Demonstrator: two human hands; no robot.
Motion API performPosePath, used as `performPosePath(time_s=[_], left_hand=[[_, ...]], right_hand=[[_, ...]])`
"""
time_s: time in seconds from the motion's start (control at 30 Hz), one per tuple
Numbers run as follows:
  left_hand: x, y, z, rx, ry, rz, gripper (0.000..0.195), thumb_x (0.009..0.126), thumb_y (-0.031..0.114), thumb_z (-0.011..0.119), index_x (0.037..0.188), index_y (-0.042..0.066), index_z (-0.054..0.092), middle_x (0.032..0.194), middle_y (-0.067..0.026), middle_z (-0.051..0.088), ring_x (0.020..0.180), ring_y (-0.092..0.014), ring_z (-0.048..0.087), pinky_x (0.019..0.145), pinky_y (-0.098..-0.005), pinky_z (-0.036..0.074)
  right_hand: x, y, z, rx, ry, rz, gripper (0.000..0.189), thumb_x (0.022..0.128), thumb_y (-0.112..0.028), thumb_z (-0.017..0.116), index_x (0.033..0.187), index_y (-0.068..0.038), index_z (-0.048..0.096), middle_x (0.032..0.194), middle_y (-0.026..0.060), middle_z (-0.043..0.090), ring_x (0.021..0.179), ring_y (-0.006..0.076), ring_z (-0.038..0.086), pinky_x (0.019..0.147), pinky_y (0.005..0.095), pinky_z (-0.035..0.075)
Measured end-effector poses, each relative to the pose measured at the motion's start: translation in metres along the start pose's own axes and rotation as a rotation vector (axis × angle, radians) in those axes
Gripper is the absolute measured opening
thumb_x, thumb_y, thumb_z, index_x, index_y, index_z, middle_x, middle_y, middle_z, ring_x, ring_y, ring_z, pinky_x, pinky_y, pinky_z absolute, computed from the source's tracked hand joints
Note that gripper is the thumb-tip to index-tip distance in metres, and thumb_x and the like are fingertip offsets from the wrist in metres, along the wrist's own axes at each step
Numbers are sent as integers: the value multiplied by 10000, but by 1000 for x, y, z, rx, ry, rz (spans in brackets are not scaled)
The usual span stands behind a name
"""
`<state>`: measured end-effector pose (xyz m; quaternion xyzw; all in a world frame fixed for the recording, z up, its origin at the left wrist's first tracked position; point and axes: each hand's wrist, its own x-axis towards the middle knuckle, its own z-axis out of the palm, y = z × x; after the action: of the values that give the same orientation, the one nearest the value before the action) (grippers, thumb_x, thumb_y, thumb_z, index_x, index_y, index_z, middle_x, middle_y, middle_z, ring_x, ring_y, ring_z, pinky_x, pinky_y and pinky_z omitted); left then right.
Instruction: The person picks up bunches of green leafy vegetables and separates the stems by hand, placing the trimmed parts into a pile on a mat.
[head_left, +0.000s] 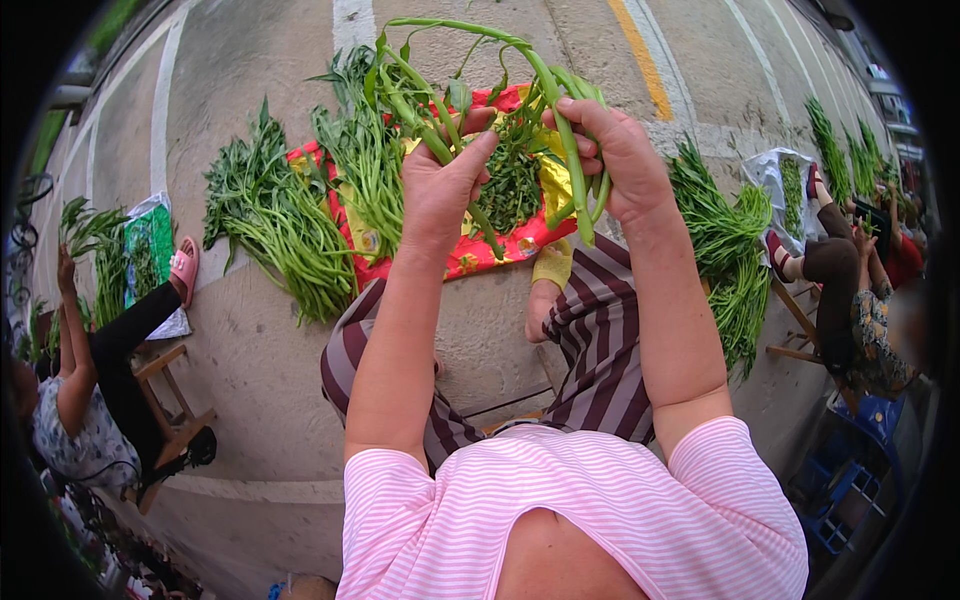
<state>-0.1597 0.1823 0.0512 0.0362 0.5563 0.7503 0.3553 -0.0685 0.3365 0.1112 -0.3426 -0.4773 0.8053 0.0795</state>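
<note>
My left hand (442, 180) grips a few thick green stems with leaves, its thumb laid across them. Several hollow-looking stems (574, 165) are pinched in my right hand (619, 157); one long stem arches above and between both hands. They look like water spinach. Below the hands, a red and gold printed sheet (469, 262) lies on the ground, bearing a heap of loose leaves and short sprigs (514, 180). Bundles of long leafy stems (300, 255) rest on and beside its left part, and another bundle (360, 165) lies across it.
More leafy bundles (739, 277) lie on the concrete to the right. A person on a wooden stool (169, 420) sits at far left, by a green and white sheet (154, 240). At far right, other people sit near a silvery sheet (765, 169) and a blue plastic chair (874, 427).
</note>
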Motion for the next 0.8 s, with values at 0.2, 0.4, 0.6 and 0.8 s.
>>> performPosePath(time_s=[0.2,0.4,0.6,0.8], left_hand=[[-2,6,5,-161,-14,14,225,857,157,725,1056,57,689,714,41,605,509,-26,468,427,-192,319],[0,5,-2,-244,-25,-49,192,845,172,740,977,44,684,682,29,603,504,-27,474,422,-178,330],[1,6,-6,-161,-13,-39,167,846,137,731,956,31,664,661,26,581,489,-35,468,424,-178,335],[-1,2,-7,-31,55,1,139,854,140,722,917,31,663,639,23,576,494,-30,462,433,-179,339]], right_hand=[[-3,8,14,-125,11,61,236,902,-224,627,922,4,682,571,-93,421,453,-4,328,412,164,253],[-7,17,30,-240,14,32,188,883,-231,655,893,-45,681,597,-97,436,483,5,340,448,181,242],[-5,26,32,-354,-1,35,204,857,-251,701,906,-57,657,644,-79,494,516,14,410,461,179,305],[-6,31,29,-451,-30,-16,247,843,-277,734,928,-64,641,694,-50,553,546,16,456,482,176,347]])
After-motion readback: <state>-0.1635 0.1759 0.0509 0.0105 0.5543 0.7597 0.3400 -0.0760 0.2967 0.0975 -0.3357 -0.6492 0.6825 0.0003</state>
